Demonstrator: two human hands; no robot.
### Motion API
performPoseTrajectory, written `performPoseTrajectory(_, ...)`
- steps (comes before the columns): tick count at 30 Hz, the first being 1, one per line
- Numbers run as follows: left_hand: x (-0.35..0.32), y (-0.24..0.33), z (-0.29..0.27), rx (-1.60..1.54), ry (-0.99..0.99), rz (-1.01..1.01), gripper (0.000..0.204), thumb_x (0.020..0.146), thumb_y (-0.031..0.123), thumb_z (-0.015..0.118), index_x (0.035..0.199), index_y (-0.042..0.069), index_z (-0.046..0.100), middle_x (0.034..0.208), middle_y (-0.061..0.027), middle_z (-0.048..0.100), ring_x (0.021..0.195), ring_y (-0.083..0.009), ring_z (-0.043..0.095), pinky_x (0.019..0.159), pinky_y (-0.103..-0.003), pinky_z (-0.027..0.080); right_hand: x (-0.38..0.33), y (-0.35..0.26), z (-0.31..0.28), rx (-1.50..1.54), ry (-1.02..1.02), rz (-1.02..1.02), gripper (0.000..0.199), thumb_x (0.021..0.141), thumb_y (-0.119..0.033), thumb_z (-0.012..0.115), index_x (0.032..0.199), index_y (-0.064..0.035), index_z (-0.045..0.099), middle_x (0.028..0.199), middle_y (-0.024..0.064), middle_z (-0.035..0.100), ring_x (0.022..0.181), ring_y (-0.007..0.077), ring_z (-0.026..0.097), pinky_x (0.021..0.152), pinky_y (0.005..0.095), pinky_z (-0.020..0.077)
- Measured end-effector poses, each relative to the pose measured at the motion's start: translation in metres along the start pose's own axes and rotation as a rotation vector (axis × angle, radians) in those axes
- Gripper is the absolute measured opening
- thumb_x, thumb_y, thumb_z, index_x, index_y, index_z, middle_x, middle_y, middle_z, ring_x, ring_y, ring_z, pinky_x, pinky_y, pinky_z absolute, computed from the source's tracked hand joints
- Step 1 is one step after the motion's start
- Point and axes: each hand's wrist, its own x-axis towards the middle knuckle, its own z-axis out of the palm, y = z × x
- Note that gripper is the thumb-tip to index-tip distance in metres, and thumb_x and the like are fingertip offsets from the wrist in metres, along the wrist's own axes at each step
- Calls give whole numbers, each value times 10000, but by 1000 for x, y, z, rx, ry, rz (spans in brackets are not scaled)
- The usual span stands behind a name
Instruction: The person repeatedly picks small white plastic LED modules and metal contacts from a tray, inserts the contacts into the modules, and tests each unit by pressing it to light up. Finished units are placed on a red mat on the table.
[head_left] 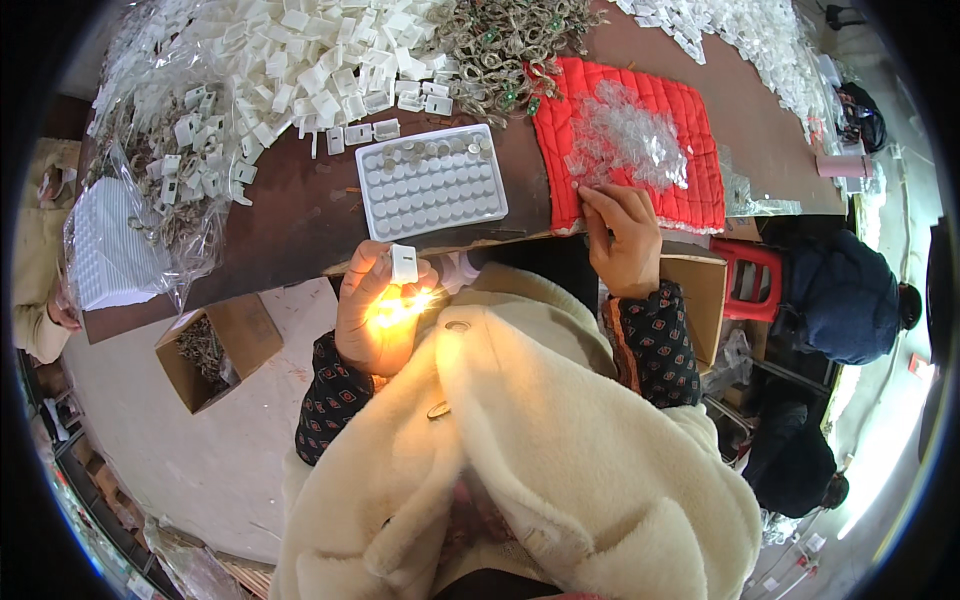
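Note:
My left hand (375,318) is closed around a small white plastic case (403,264) with a slot in its face, in front of my chest. Just below the case, bright warm-yellow lights (400,308) glow against my palm; their glare hides how they join the case. My right hand (625,240) is over the near-left part of a red quilted cloth (560,130), with thumb and fingertips drawn close together. What they pinch, if anything, is too small to make out. A pile of clear plastic pieces (630,140) lies on the cloth, just beyond my right fingers.
Between my hands, a white tray (433,225) holds round silvery cells at its far side. Heaped white cases (330,60), tangled wire strings (510,50) and bagged parts (180,180) cover the table's far left. Below stands an open cardboard box (255,345). Other people sit nearby.

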Motion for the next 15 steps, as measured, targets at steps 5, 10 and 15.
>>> performPoseTrajectory(5,-2,0,1,72,112,-58,177,935,226,656,897,128,514,758,-10,573,652,-123,455,758,-330,373,-5,-4,-8,97,25,111,206,818,36,700,1012,-32,718,1000,134,678,911,292,649,786,353,532)
performPoseTrajectory(10,-1,-1,2,52,57,-34,181,942,238,649,916,124,511,746,1,536,648,-122,443,759,-336,372,4,-1,-4,117,64,176,221,820,31,708,1026,-48,718,953,136,663,882,286,650,756,351,532)
performPoseTrajectory(15,-3,1,-2,40,62,-48,87,946,171,622,958,110,561,809,-18,611,653,-127,458,746,-328,372,14,-1,5,67,-29,50,212,814,17,700,1014,-53,702,891,127,627,874,317,626,722,372,517)
